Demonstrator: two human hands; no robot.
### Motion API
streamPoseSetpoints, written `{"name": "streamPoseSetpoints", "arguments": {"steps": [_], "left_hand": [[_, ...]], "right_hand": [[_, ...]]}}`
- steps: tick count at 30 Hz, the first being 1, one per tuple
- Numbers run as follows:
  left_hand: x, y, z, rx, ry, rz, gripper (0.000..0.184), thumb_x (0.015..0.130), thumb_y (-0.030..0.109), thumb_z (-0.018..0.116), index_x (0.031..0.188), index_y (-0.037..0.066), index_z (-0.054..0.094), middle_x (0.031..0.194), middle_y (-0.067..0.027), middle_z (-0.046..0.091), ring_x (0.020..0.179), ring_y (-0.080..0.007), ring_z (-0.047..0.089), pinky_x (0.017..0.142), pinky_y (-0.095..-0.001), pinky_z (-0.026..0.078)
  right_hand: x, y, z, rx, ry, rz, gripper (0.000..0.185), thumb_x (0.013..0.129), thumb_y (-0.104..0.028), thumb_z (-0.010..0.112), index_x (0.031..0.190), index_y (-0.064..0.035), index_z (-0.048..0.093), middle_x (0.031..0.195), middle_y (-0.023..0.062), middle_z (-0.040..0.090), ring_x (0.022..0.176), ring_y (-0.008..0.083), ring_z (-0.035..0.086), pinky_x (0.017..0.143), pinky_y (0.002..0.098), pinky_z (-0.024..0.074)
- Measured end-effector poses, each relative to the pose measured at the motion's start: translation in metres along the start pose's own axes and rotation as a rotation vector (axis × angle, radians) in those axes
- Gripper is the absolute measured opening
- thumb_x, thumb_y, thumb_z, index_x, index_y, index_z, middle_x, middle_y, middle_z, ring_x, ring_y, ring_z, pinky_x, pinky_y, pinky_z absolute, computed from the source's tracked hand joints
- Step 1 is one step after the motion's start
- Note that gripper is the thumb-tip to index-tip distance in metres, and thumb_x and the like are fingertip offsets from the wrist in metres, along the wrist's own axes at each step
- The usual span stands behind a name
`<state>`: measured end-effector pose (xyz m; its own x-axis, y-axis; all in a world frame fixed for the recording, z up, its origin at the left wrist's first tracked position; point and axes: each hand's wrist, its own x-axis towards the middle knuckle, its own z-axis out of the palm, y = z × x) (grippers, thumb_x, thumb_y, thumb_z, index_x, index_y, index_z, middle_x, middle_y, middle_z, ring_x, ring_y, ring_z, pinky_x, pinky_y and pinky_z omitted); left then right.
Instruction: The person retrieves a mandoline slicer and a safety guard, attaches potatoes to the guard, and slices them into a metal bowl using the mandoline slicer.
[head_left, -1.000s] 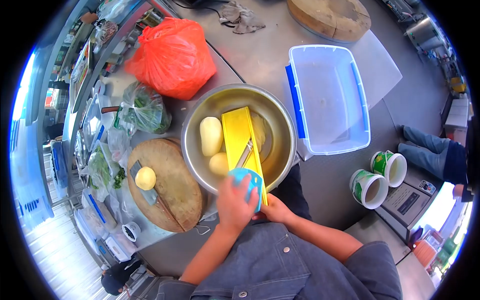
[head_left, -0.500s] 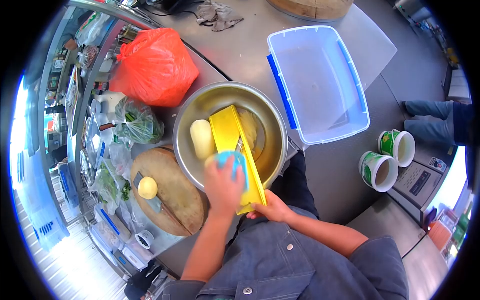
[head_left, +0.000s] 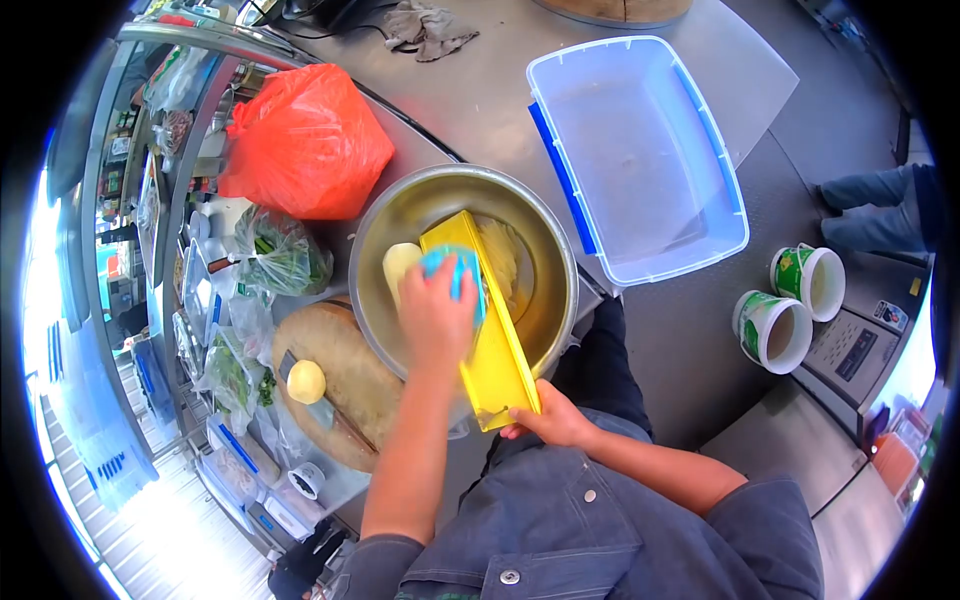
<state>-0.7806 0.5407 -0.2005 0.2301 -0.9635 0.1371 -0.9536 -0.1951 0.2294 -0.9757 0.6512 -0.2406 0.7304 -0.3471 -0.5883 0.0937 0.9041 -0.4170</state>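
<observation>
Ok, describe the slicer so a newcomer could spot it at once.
Find the big metal bowl at mid-view. The slicer is the long, flat tool reaching from inside it out over the near rim, its near end in the right hand, the left hand holding a blue grip over it. Its bright yellow sets it apart from the pale potato beside it.

Left fingers (head_left: 437, 288) clasp a blue holder (head_left: 460, 257) on a yellow slicer (head_left: 505, 378) whose near end the right fingers (head_left: 526, 417) grip.
</observation>
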Motion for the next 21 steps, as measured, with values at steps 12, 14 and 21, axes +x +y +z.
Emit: {"name": "streamPoseSetpoints", "arguments": {"steps": [12, 14, 21], "left_hand": [[-0.022, 0.002, -0.009, -0.002, -0.056, -0.022, 0.033, 0.086, 0.025, 0.071, 0.115, 0.009, 0.071, 0.103, -0.0196, 0.059, 0.1, -0.0387, 0.057, 0.086, -0.0466, 0.049], [0.036, -0.008, 0.012, 0.068, -0.047, -0.025, 0.033, 0.086, 0.025, 0.07, 0.115, 0.009, 0.071, 0.103, -0.0193, 0.059, 0.101, -0.0388, 0.057, 0.086, -0.0467, 0.049], [-0.086, 0.021, -0.051, 0.024, -0.154, 0.055, 0.037, 0.082, 0.031, 0.074, 0.112, 0.01, 0.073, 0.109, -0.0189, 0.059, 0.099, -0.0366, 0.059, 0.083, -0.0455, 0.052]], "right_hand": [[-0.001, -0.003, -0.002, 0.028, -0.029, 0.008, 0.034, 0.099, -0.001, 0.052, 0.129, 0.0032, 0.035, 0.114, 0.0193, 0.063, 0.093, 0.0257, 0.072, 0.08, 0.0332, 0.0617], [-0.003, -0.001, -0.002, 0.023, -0.037, -0.038, 0.036, 0.098, 0.0, 0.053, 0.129, 0.0032, 0.035, 0.115, 0.0192, 0.063, 0.094, 0.0258, 0.072, 0.082, 0.0333, 0.0617], [0.001, -0.005, -0.005, 0.065, -0.072, 0.017, 0.039, 0.099, 0.0, 0.052, 0.132, 0.0027, 0.032, 0.116, 0.0187, 0.063, 0.093, 0.0247, 0.072, 0.083, 0.0326, 0.0615]]}}
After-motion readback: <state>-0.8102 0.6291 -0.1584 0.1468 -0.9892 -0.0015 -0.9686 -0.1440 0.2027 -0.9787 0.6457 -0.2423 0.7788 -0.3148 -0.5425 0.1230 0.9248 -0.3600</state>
